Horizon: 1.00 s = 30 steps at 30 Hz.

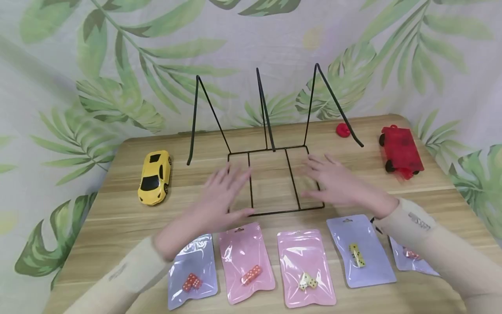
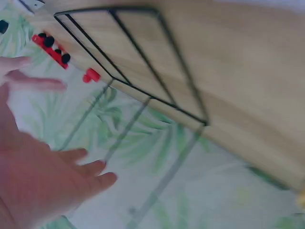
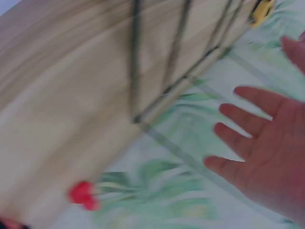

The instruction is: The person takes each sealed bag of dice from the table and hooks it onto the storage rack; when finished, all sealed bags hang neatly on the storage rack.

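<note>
While my left hand point(image 1: 221, 196) and right hand point(image 1: 333, 179) hang at either side of the black wire rack point(image 1: 293, 179), their fingers are spread and pinch nothing. The rack stands near the middle of the table point(image 1: 113, 209), three bent prongs point(image 1: 265, 109) rising from the back of its flat base. I judge it light and stiff, hard to break, though a squeezed prong might flex. If the wire is as smooth as it looks, it could slide or turn in a loose grip. I would take hold low, on the base's left and right sides, rather than by the prongs. The glossy pouches point(image 1: 306, 248) just in front look soft and slick.
</note>
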Each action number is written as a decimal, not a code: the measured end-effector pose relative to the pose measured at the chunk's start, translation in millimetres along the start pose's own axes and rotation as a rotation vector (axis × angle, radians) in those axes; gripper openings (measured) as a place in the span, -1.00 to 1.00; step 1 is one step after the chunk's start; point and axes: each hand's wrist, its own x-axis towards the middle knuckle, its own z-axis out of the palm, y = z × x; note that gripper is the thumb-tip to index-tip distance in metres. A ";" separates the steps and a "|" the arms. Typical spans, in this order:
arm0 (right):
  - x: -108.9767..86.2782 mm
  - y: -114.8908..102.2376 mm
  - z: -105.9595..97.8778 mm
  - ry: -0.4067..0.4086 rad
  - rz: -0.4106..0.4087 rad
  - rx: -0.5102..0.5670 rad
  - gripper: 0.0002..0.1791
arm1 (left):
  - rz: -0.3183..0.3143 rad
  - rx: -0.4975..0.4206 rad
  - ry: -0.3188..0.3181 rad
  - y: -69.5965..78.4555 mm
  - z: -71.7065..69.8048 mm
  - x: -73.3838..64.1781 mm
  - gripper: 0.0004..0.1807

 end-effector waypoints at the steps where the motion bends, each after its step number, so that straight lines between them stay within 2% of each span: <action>1: 4.9 8.6 0.1 -0.012 0.044 0.061 -0.27 | -0.061 -0.024 0.026 -4.0 1.1 -13.1 -0.01; 3: 17.6 28.6 -0.1 -0.015 0.134 0.154 -0.36 | -0.180 -0.070 0.084 -11.5 4.6 -43.0 -0.07; 5: 31.8 49.2 -1.9 -0.005 0.224 0.240 -0.41 | -0.297 -0.103 0.110 -16.6 10.8 -73.4 -0.18; 7: 46.6 67.8 -3.0 0.026 0.290 0.278 -0.44 | -0.404 -0.114 0.102 -20.2 19.1 -98.6 -0.28; 10: 65.8 89.2 -2.0 0.084 0.342 0.296 -0.46 | -0.510 -0.126 0.065 -25.5 32.9 -122.2 -0.34; 13: 78.2 101.7 3.2 0.118 0.377 0.294 -0.51 | -0.563 -0.141 0.033 -31.3 43.6 -131.3 -0.30; 18: 88.7 106.9 15.8 0.155 0.377 0.251 -0.67 | -0.587 -0.147 0.038 -40.8 52.6 -135.1 -0.26; 24: 99.1 105.1 27.5 0.188 0.371 0.203 -0.74 | -0.635 -0.133 0.052 -50.4 54.0 -140.8 -0.24; 30: 111.6 103.2 32.7 0.195 0.383 0.176 -0.74 | -0.673 -0.166 0.004 -58.6 46.7 -143.5 -0.30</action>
